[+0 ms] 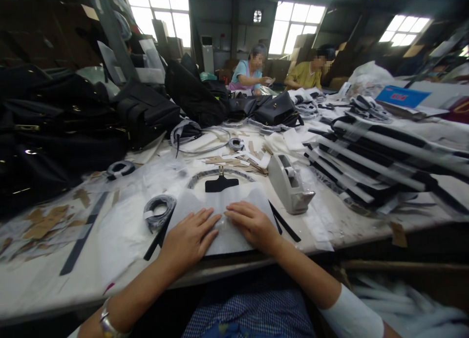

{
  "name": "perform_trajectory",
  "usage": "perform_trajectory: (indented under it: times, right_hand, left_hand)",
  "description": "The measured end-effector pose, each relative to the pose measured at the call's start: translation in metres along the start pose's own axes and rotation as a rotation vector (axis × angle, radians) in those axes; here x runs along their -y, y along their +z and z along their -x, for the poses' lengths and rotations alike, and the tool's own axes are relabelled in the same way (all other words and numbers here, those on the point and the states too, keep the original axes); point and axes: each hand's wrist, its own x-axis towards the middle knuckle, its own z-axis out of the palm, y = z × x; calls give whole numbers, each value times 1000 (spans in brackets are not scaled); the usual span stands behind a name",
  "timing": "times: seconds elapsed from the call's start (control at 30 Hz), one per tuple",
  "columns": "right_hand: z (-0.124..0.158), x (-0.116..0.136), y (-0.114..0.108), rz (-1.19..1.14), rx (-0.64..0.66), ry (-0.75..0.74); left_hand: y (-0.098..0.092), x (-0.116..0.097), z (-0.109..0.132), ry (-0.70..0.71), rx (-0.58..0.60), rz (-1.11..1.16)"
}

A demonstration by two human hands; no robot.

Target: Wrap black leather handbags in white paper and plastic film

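Head view: my L hand [191, 234] & R hand [255, 225] lie flat, palms down, gripping nothing, on a white translucent wrapping sheet [231, 238] nr the white table's [86, 282] front edge. Just beyond: black smooth flap [222, 184] w/ gold-tone metal buckle [221, 170]. Grey wedge-shaped tape dispenser [287, 189] on R, grey-wrapped coil [169, 208] on L.

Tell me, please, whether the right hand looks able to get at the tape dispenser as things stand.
Probably yes: the right hand rests on the white sheet, seemingly gripping nothing, and the tape dispenser stands nearby, with nothing upright between them.
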Motion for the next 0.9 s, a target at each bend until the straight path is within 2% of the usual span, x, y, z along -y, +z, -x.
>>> perform_trajectory:
  times: [0.07,0.17,0.23,0.47,0.9]
  right_hand:
    - [6,2,0,-55,-20,-70]
    - [8,6,-2,-81,16,-66]
    - [7,7,-3,-74,20,-47]
    - [10,7,1,-34,-22,-80]
    - [7,14,1,29,-2,-142]
  left_hand:
    - [-1,1,-5,-10,35,16]
    - [-2,3,-9,-24,61,27]
    - [-1,4,-8,-4,35,33]
    - [7,13,11,203,-81,144]
    - [7,9,10,209,-75,143]
